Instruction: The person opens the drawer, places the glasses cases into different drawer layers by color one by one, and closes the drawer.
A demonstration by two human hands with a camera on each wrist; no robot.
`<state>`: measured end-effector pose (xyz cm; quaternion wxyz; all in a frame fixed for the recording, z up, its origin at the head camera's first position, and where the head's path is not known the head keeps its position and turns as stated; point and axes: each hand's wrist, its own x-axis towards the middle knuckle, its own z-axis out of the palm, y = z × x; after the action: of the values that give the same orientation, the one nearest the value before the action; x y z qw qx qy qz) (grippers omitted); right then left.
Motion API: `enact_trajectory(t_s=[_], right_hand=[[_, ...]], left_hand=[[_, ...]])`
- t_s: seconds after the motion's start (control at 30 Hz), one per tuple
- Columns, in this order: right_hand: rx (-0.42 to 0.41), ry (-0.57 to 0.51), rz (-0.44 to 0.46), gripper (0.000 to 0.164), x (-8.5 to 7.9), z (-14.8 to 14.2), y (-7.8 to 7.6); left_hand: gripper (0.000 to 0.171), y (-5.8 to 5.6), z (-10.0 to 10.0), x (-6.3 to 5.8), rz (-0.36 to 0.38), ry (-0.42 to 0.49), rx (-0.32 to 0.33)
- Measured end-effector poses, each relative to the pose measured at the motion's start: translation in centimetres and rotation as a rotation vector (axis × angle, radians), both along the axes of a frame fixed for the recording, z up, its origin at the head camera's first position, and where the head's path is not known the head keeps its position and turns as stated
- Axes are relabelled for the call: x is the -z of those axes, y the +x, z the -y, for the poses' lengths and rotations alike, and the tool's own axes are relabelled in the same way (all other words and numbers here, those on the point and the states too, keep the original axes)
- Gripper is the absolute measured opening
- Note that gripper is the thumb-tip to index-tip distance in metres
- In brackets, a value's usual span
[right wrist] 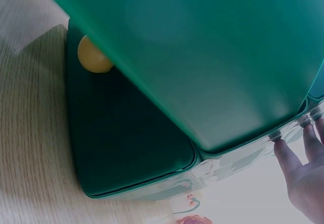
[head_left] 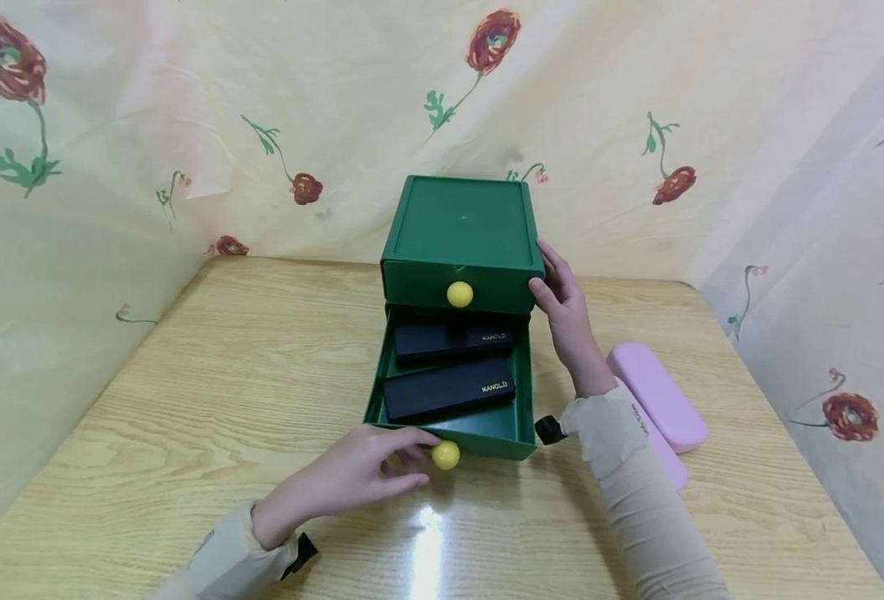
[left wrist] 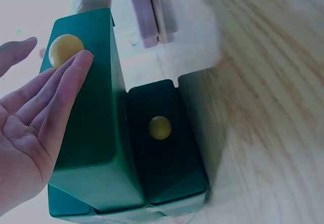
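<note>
The left hand (head_left: 352, 471), fingers extended and thumb spread away, touches the round yellow knob (head_left: 446, 455) of the open green plastic drawer (head_left: 494, 447), near centre; even, central pressure would likely prevent skewing, with the right hand (head_left: 572, 321), fingers straight, bracing the green plastic cabinet (head_left: 460, 221) on a pale wood-grain tabletop (head_left: 262, 358), cream flower-printed cloth (head_left: 599, 50) hanging on the far side

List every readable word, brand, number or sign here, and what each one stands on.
"KANOLD": near dark box in the open drawer.
"KANOLD": far dark box, same drawer, dimmer.
Right sleeve: small dark mark, too small to read.
No other text or number is readable.
</note>
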<state>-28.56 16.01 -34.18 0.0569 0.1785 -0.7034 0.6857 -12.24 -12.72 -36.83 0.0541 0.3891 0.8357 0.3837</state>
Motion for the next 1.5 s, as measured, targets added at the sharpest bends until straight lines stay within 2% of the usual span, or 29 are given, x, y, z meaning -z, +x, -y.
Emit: enact_trajectory(t_s=[0.13, 0.37, 0.67, 0.87, 1.13, 1.5], right_hand=[[0.001, 0.0, -0.004, 0.052, 0.0, 0.0, 0.0], [0.0, 0.009, -0.002, 0.052, -0.1, 0.0, -0.2], [0.005, 0.015, 0.004, 0.053, 0.0, 0.1, 0.0], [0.011, 0.031, 0.002, 0.052, 0.1, 0.1, -0.1], [0.013, 0.028, -0.001, 0.052, -0.1, 0.0, -0.1], [0.011, 0.037, 0.003, 0.053, 0.0, 0.0, -0.2]], left_hand=[[0.03, -0.1, -0.2, -0.2, 0.029, 0.003, -0.012], [0.029, -0.3, -0.5, -0.6, 0.035, 0.009, -0.059], [0.031, -1.1, -0.6, -0.6, 0.013, 0.042, -0.116], [0.026, -1.7, -1.0, -0.6, -0.022, 0.061, -0.184], [0.021, -2.5, -1.6, -0.3, -0.065, 0.068, -0.243], [0.017, -3.2, -2.4, -0.3, -0.042, 0.039, -0.342]])
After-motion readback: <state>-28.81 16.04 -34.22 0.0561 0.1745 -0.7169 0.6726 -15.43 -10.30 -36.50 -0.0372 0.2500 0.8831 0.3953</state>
